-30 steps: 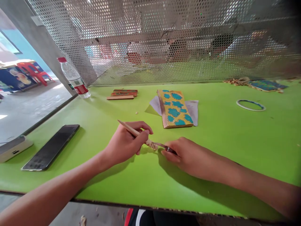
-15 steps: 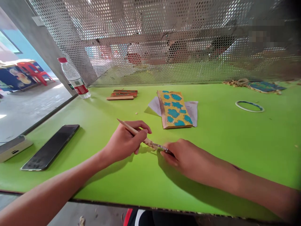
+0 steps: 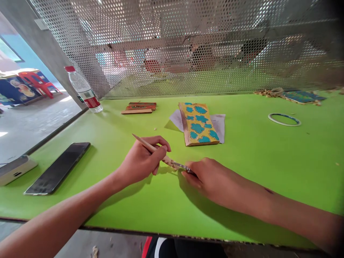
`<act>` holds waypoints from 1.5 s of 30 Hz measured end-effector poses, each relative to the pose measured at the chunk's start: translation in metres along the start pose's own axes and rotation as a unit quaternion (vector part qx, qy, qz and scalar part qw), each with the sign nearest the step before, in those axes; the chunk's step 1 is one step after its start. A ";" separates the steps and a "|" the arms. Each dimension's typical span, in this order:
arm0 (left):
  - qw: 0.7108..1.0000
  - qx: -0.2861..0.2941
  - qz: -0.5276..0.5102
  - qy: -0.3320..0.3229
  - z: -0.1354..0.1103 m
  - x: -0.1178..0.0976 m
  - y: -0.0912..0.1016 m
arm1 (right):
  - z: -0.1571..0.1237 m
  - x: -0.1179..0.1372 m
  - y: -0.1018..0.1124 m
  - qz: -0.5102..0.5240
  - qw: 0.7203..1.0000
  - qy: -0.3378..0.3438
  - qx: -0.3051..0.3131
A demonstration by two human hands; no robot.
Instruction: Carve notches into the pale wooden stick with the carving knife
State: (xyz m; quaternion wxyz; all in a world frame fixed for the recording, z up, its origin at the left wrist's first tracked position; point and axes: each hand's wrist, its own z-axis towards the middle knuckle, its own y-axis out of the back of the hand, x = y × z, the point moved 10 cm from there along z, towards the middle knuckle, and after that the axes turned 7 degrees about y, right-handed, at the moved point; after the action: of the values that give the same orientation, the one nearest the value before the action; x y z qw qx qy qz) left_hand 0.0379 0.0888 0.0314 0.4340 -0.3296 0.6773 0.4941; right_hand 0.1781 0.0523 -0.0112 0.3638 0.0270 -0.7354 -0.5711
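My left hand [image 3: 143,156] is closed round a thin pale wooden stick [image 3: 146,144], which slants down to the right with its pointed end up past the knuckles. The stick's lower end is rough and notched. In my right hand [image 3: 206,175] is a small knife [image 3: 184,167], its handle mostly hidden by my fingers. The blade meets the rough end of the stick just above the green table [image 3: 150,208]. Beyond the hands lies a yellow block painted with blue patches [image 3: 200,123], resting on a sheet of paper [image 3: 219,123].
To the left are a black phone [image 3: 57,168] and a white device [image 3: 17,170]. A plastic bottle [image 3: 84,89] stands at the back left, near several painted wooden strips [image 3: 139,107]. A tape roll [image 3: 284,119] and a blue painted piece [image 3: 303,96] lie right. A perforated metal screen [image 3: 166,46] borders the back.
The whole view has shifted very slightly. Both hands keep their hold, with the knife blade still against the stick's rough end.
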 end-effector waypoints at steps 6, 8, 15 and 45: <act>1.000 0.005 -0.001 0.000 0.001 0.000 0.000 | 0.000 0.001 -0.001 -0.003 1.000 -0.002 0.000; 1.000 0.006 0.000 0.001 0.000 0.000 0.000 | 0.000 0.001 0.000 -0.002 1.000 -0.005 -0.004; 0.999 0.027 -0.029 -0.010 0.004 0.002 0.001 | 0.000 0.003 0.002 0.005 1.000 0.006 -0.006; 0.993 0.104 -0.013 -0.054 0.017 0.006 -0.010 | -0.012 0.046 -0.016 -0.070 0.985 0.154 -0.014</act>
State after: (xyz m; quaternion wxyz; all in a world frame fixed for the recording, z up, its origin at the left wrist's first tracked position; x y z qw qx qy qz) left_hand 0.0484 0.1019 0.0199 0.5084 -0.2636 0.6965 0.4323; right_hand 0.1456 0.0160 -0.0009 0.4320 0.1614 -0.6590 -0.5942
